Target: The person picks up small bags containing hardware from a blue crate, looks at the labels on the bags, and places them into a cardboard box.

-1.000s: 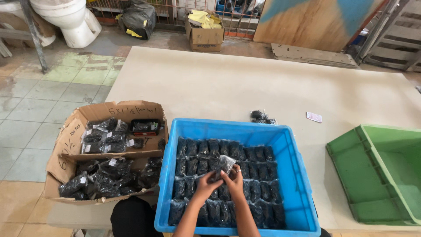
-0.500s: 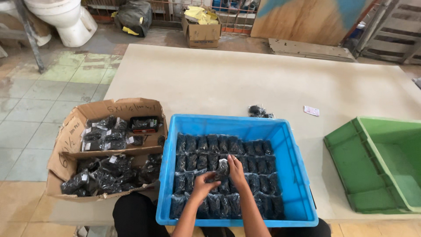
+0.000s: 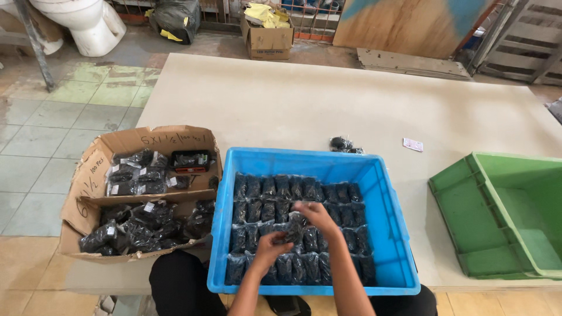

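- Left hand — reached into the blue crate from the near edge, its grip closed on the lower end of a small clear packet of dark parts.
- Right hand — lay over the upper end of the same packet, fingers curled around it; both hands shared the one item above the middle rows.
- Packet of dark parts — held just over the packed layer near the centre of the crate, slightly tilted; whether it touched the bags beneath could not be told.
- Packed rows — like packets stood side by side in neat ranks and filled most of the crate floor.
- Cardboard box — sat just left of the crate, flaps open, holding loose packets of the same kind, some with white labels.
- Green crate — stood apart at the right on the worktop; what it held was not visible.
- Stray packet and small white card — lay on the worktop behind the blue crate.
- Handling note — as a judgement, the packet would seat best if kept upright, aligned with its neighbours and pressed down evenly by both hands, so that the thin film neither snagged nor disturbed the adjoining rank.
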